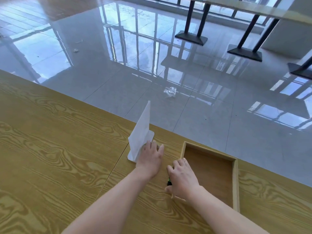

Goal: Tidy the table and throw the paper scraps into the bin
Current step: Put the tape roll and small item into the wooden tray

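Table (50,149): yellow wood-grain top, bare across its whole left part; a seam runs diagonally toward your left forearm.

White paper sheet (141,134): stands folded near the table's far edge, one corner sticking up past the edge over the floor. Its lower part lies on the table under your fingers.

Your left hand (150,159): palm down, fingers together, pressing on the sheet's lower right. Fingertips are partly lost against the paper; whether they pinch it or only press flat, cannot tell.

Your right hand (181,177): palm down just beside the tray's near-left corner, fingers curled over a small dark object (169,182) with a green patch. Most of it is hidden under the hand; cannot identify it, nor confirm a closed grasp.

Wooden tray (235,183): shallow, open, brown floor showing; its near-left corner is covered by your right wrist.

Floor beyond: a crumpled clear wrapper (170,91) lies well apart from the table; a smaller scrap (76,50) at far left is too small to make out.
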Demonstrator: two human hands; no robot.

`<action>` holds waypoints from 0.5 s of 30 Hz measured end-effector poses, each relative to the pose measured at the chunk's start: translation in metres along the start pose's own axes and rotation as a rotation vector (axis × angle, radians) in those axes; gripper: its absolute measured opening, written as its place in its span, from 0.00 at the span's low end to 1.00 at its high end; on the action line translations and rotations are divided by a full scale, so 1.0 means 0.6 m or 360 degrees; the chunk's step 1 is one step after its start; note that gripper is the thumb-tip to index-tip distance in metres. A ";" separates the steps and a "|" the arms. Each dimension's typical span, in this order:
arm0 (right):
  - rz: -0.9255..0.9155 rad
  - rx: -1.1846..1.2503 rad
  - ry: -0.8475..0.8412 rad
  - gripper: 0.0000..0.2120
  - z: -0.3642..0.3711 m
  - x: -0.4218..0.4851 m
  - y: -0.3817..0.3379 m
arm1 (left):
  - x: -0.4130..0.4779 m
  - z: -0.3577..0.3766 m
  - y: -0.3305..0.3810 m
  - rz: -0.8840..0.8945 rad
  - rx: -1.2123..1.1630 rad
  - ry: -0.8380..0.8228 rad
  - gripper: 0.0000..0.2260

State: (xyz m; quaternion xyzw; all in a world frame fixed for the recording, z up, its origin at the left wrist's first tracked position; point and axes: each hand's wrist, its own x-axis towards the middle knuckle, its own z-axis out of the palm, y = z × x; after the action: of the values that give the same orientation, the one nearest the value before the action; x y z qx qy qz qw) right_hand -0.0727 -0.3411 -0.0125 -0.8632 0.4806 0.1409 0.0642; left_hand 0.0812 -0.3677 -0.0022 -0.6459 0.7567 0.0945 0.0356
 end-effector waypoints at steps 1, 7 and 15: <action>0.0007 -0.0010 -0.0002 0.26 0.002 0.002 0.000 | 0.014 0.001 -0.001 -0.0020 0.0057 -0.0109 0.28; 0.0000 0.0070 0.0044 0.21 0.007 0.009 0.012 | 0.053 0.016 -0.008 -0.0140 0.0219 -0.0349 0.28; -0.0102 0.0265 0.0185 0.15 0.017 0.001 0.017 | 0.061 0.029 -0.008 -0.0061 0.0061 -0.0205 0.30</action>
State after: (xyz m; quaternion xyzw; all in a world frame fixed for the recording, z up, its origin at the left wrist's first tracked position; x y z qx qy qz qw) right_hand -0.0829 -0.3445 -0.0222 -0.8765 0.4657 0.0480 0.1122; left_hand 0.0790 -0.4009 -0.0260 -0.6522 0.7419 0.1207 0.0983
